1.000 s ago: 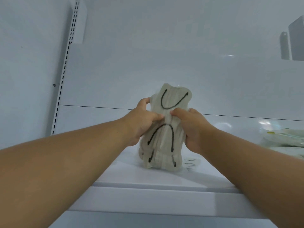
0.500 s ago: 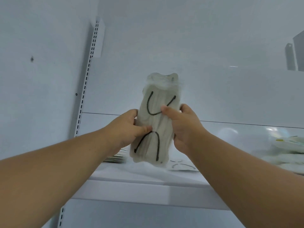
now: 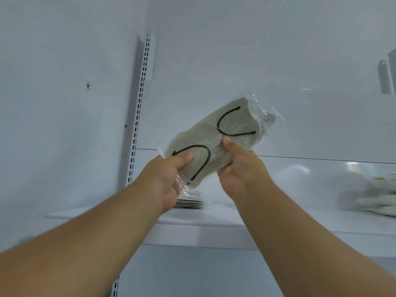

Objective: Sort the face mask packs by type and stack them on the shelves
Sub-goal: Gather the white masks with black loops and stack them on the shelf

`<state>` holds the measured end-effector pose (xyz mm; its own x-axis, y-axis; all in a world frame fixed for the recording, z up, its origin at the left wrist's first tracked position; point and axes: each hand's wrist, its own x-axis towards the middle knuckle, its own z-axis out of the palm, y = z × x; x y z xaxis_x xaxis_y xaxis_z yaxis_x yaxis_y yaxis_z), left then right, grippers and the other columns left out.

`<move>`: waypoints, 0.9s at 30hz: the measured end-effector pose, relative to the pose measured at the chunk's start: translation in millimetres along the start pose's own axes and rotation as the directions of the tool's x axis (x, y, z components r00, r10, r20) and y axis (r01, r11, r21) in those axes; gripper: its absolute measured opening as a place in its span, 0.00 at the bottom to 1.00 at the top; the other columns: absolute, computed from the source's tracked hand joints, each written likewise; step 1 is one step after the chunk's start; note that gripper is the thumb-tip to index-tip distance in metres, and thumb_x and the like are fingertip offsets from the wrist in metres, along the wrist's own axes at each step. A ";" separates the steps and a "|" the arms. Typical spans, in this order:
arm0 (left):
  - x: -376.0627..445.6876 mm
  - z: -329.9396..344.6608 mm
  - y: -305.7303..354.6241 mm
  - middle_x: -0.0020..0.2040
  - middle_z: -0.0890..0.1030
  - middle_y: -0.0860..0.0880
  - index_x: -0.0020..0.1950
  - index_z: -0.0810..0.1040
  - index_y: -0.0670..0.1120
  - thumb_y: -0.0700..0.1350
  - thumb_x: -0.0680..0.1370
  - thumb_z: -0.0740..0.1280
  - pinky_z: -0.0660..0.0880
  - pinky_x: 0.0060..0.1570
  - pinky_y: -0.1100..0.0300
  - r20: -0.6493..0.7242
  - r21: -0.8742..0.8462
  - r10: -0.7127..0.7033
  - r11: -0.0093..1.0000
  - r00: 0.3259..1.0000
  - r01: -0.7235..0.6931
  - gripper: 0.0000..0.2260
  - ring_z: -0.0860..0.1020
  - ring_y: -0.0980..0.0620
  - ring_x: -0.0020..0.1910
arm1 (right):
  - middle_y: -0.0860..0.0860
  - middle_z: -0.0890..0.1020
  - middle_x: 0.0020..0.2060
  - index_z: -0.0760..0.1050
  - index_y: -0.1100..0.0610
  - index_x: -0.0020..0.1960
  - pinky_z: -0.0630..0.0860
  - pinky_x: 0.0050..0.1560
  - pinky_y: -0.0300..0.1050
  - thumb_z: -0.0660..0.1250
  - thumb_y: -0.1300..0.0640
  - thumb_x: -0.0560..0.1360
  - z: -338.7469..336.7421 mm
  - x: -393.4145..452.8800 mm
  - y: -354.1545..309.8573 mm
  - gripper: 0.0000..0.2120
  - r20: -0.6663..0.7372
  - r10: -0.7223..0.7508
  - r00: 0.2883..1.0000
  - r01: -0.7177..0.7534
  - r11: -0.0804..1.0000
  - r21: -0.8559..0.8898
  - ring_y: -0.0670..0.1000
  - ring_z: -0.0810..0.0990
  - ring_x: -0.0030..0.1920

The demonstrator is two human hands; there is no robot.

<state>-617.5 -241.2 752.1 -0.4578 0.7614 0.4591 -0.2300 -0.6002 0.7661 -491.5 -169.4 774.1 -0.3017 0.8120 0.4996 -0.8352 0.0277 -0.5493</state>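
While both the left hand [image 3: 169, 179] and right hand [image 3: 237, 168] grip the mask pack [image 3: 216, 138], it needs laying on the flat pile [image 3: 189, 202].

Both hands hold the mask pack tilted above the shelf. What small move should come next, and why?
Probably lower the mask pack down-left onto the flat stack on the shelf. The left hand and right hand hold it tilted just above that stack, whose dark loops seem to match it.
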 end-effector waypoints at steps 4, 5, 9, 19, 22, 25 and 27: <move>4.2 -24.3 15.1 0.51 0.86 0.41 0.61 0.79 0.41 0.32 0.73 0.73 0.81 0.54 0.44 -0.061 0.161 0.097 0.983 0.993 -0.086 0.17 0.85 0.42 0.51 | 0.57 0.86 0.52 0.76 0.60 0.63 0.82 0.53 0.52 0.75 0.67 0.70 -13.6 3.0 -1.1 0.23 -0.071 -0.009 0.997 0.005 0.998 -0.062 0.57 0.85 0.52; 6.3 -32.1 20.5 0.52 0.86 0.41 0.62 0.78 0.42 0.32 0.73 0.73 0.79 0.58 0.45 -0.054 0.216 0.119 0.971 0.991 -0.105 0.18 0.84 0.42 0.53 | 0.57 0.85 0.54 0.75 0.60 0.64 0.82 0.53 0.51 0.76 0.66 0.69 -20.8 6.8 -7.3 0.25 -0.089 -0.037 0.995 0.028 0.995 -0.099 0.57 0.85 0.53; 5.3 -60.0 35.6 0.56 0.85 0.44 0.65 0.76 0.45 0.33 0.71 0.75 0.73 0.67 0.45 0.048 0.398 0.105 0.910 0.993 -0.116 0.23 0.84 0.44 0.56 | 0.58 0.84 0.57 0.75 0.60 0.61 0.77 0.55 0.50 0.78 0.60 0.68 -49.7 9.6 -29.8 0.24 -0.034 -0.007 0.999 -0.013 0.847 -0.532 0.55 0.83 0.52; -0.8 -76.8 27.0 0.56 0.85 0.43 0.63 0.79 0.46 0.28 0.71 0.72 0.73 0.67 0.43 0.089 0.568 -0.032 0.823 0.996 -0.024 0.23 0.82 0.42 0.59 | 0.58 0.86 0.52 0.78 0.60 0.58 0.77 0.61 0.59 0.77 0.67 0.66 -72.6 2.0 -29.5 0.22 -0.018 0.306 0.952 -0.195 0.561 -0.804 0.63 0.83 0.56; -6.8 -74.5 29.2 0.56 0.85 0.40 0.62 0.79 0.43 0.25 0.70 0.69 0.81 0.56 0.49 0.149 0.525 -0.096 0.851 0.984 0.003 0.23 0.83 0.42 0.56 | 0.60 0.85 0.52 0.76 0.61 0.61 0.77 0.62 0.63 0.78 0.62 0.67 -72.1 -1.6 -32.9 0.24 -0.014 0.366 0.930 -0.237 0.572 -0.785 0.65 0.84 0.53; -9.4 -75.4 30.6 0.58 0.84 0.38 0.64 0.79 0.40 0.25 0.69 0.68 0.81 0.55 0.51 0.183 0.499 -0.121 0.867 0.976 0.014 0.24 0.83 0.41 0.57 | 0.58 0.84 0.47 0.79 0.60 0.60 0.77 0.62 0.60 0.72 0.50 0.75 -70.7 -0.9 -37.0 0.19 -0.014 0.339 0.941 -0.234 0.618 -0.750 0.62 0.82 0.47; -8.5 -76.5 30.3 0.58 0.83 0.38 0.64 0.78 0.40 0.24 0.72 0.66 0.81 0.56 0.51 0.159 0.506 -0.109 0.862 0.981 0.014 0.23 0.83 0.42 0.57 | 0.59 0.81 0.46 0.81 0.59 0.58 0.74 0.58 0.58 0.65 0.47 0.80 -69.2 -1.6 -38.2 0.17 -0.019 0.365 0.931 -0.265 0.638 -0.723 0.61 0.78 0.47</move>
<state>-686.3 -284.7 736.9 -0.2876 0.8514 0.4386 0.2299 -0.3832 0.8946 -427.3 -131.4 747.9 -0.5772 0.7768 0.2519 -0.1209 0.2237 -0.9671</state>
